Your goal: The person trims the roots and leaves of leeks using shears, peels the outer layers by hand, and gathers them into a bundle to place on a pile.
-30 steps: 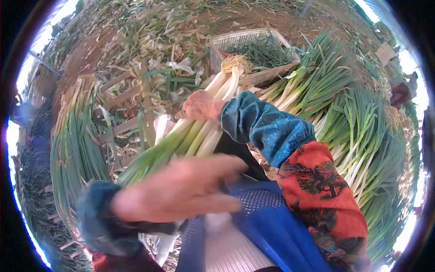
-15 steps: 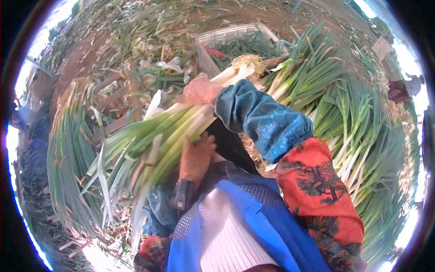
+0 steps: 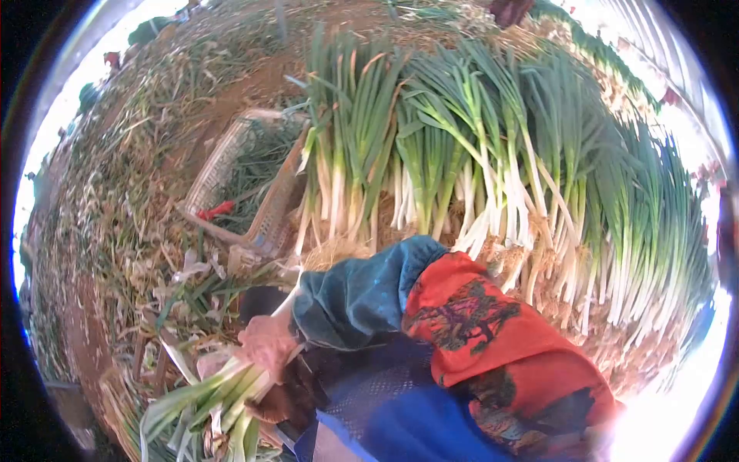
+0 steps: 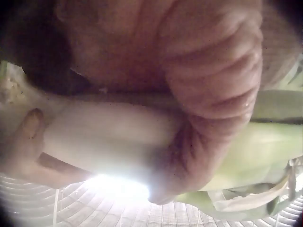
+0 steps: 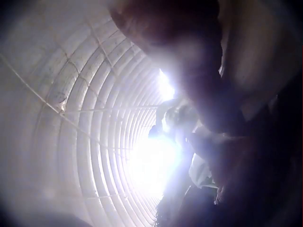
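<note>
In the head view, my right hand (image 3: 265,346) grips a bunch of thick green onions (image 3: 227,396) around the stems. Their leaves spread toward the lower left, and pale roots (image 3: 335,252) show past the teal sleeve cover. My left hand (image 3: 275,404) is low beside the bunch, in shadow and partly hidden. Seen up close in the left wrist view, the left hand (image 4: 213,71) is curled around the white stems (image 4: 109,132). Fingers (image 4: 28,146) show at that view's left edge. The right wrist view is dark against glare, with only a hand's outline (image 5: 175,47) showing.
Many green onions (image 3: 493,154) lie in a long row at the right, roots toward me. A pale plastic crate (image 3: 219,173) at the upper left holds cut leaves and something red (image 3: 215,209). Leaf trimmings (image 3: 138,169) cover the ground. A ribbed cover (image 5: 85,142) arches overhead.
The head view has swung right, bringing the row of green onions to the middle. The left hand first crossed in front, then came under the bunch. The right hand kept its grip throughout.
</note>
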The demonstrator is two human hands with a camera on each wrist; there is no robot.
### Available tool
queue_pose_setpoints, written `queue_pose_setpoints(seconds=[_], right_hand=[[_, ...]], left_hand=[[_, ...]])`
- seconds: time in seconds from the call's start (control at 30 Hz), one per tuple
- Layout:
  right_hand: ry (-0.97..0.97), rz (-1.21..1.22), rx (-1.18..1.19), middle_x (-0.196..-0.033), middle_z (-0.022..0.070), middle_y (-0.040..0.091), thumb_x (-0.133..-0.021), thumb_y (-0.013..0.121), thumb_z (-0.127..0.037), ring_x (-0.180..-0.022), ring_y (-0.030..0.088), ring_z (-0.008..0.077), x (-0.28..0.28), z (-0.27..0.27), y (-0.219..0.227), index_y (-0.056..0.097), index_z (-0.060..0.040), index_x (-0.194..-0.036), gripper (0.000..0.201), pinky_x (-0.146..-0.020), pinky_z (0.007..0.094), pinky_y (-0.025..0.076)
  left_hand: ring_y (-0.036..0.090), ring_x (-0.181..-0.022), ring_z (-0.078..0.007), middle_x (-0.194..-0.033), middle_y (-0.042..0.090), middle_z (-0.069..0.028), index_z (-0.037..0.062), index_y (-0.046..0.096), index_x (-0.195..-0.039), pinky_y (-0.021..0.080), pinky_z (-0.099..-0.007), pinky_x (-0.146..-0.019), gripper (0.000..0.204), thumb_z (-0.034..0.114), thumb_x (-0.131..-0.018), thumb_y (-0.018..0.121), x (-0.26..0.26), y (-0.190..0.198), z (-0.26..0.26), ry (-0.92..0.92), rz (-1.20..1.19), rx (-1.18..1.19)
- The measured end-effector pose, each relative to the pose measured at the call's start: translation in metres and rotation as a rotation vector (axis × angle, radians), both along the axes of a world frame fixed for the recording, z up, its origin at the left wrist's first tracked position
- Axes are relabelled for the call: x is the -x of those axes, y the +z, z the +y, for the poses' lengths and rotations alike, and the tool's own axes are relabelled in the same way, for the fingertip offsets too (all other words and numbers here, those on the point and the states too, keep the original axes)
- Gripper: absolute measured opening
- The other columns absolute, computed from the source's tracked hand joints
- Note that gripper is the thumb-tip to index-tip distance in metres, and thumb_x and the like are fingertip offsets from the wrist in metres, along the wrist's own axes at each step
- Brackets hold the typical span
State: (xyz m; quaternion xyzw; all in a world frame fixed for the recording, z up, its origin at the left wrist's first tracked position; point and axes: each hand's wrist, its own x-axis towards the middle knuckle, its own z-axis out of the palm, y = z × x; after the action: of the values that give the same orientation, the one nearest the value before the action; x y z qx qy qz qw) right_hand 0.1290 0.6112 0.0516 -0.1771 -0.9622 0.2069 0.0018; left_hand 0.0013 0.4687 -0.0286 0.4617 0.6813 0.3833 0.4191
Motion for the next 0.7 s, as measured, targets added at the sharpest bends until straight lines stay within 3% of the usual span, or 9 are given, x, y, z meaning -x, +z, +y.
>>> queue_pose_setpoints(seconds=[0.27,0.33,0.47,0.5,0.57,0.6,0.63,0.67,0.7], right_hand=[[-0.389,0.66,-0.234,-0.084,0.0084,0.05,-0.049,0.064,-0.036,-0.075,0.054,0.026,-0.024,-0.03,-0.025,0.046,-0.0014,-0.123,0.084,-0.069,0.0381,0.042],[-0.212,0.376,0.025,-0.089,0.0157,0.052,-0.053,0.068,-0.039,-0.077,0.056,0.0312,-0.093,-0.026,0.066,0.04,0.0021,-0.125,0.088,-0.066,0.0417,0.044],[-0.529,0.648,-0.091,-0.093,0.0194,0.052,-0.055,0.074,-0.04,-0.08,0.057,0.0355,-0.157,-0.031,0.102,0.039,0.0018,-0.125,0.089,-0.07,0.0445,0.045],[-0.565,0.682,-0.008,-0.095,0.0195,0.052,-0.054,0.077,-0.037,-0.082,0.057,0.0356,-0.196,-0.034,0.141,0.038,0.0015,-0.125,0.089,-0.072,0.0452,0.046],[-0.681,0.923,-0.277,-0.104,0.0205,0.054,-0.053,0.081,-0.031,-0.09,0.058,0.0333,-0.264,-0.058,0.189,0.038,0.0016,-0.126,0.09,-0.075,0.0429,0.048],[-0.707,0.921,-0.055,-0.115,0.0186,0.053,-0.056,0.082,-0.028,-0.1,0.057,0.0297,-0.303,-0.064,0.203,0.035,0.0015,-0.129,0.092,-0.085,0.0425,0.047],[-0.921,0.978,-0.096,-0.11,0.0167,0.056,-0.059,0.079,-0.023,-0.095,0.059,0.0273,-0.331,-0.084,0.216,0.043,0.0019,-0.121,0.076,-0.081,0.0374,0.05],[-1.13,1.041,-0.115,-0.105,0.0148,0.058,-0.061,0.076,-0.017,-0.089,0.062,0.0248,-0.359,-0.103,0.228,0.051,0.0023,-0.113,0.061,-0.077,0.0322,0.052],[-0.953,1.576,0.237,-0.106,0.0156,0.059,-0.064,0.071,-0.01,-0.09,0.061,0.0257,-0.386,-0.123,0.229,0.049,0.0032,-0.117,0.059,-0.079,0.0329,0.052]], left_hand=[[0.052,-0.104,-0.0289,-0.113,0.055,-0.013,0.0051,0.052,-0.115,0.041,-0.0408,-0.087,0.032,0.02,-0.087,0.049,-0.022,0.035,0.028,-0.083,0.093,0.025],[0.053,-0.102,-0.029,-0.111,0.056,-0.0131,0.0045,0.053,-0.113,0.042,-0.0403,-0.085,0.031,0.018,-0.086,0.049,-0.034,0.057,0.038,-0.109,0.114,-0.01],[0.056,-0.099,-0.029,-0.107,0.059,-0.0133,0.0034,0.056,-0.11,0.044,-0.0393,-0.082,0.028,0.014,-0.085,0.05,-0.08,0.145,0.07,-0.246,0.148,-0.34],[0.056,-0.098,-0.0291,-0.106,0.059,-0.0133,0.0031,0.057,-0.109,0.044,-0.0391,-0.081,0.027,0.013,-0.085,0.051,-0.101,0.178,0.081,-0.323,0.159,-0.48],[0.057,-0.096,-0.0291,-0.104,0.06,-0.0134,0.0025,0.058,-0.108,0.045,-0.0386,-0.08,0.026,0.011,-0.085,0.051,-0.17,0.255,0.107,-0.589,0.33,-0.873],[0.058,-0.095,-0.0291,-0.103,0.061,-0.0134,0.0022,0.059,-0.107,0.046,-0.0383,-0.079,0.025,0.01,-0.084,0.052,-0.214,0.289,0.118,-0.744,0.492,-1.088],[0.058,-0.095,-0.0291,-0.102,0.061,-0.0135,0.0019,0.06,-0.106,0.046,-0.0381,-0.078,0.025,0.009,-0.084,0.052,-0.259,0.318,0.131,-0.931,0.507,-1.237],[0.057,-0.098,-0.0272,-0.105,0.06,-0.0155,0.0002,0.056,-0.11,0.046,-0.0379,-0.079,0.027,0.004,-0.084,0.051,-0.304,0.332,0.138,-1.212,0.095,-1.167],[0.056,-0.101,-0.0252,-0.107,0.059,-0.0175,-0.0014,0.052,-0.115,0.046,-0.0377,-0.079,0.03,0.0,-0.085,0.049,-0.349,0.346,0.144,-1.484,-0.309,-1.0]])
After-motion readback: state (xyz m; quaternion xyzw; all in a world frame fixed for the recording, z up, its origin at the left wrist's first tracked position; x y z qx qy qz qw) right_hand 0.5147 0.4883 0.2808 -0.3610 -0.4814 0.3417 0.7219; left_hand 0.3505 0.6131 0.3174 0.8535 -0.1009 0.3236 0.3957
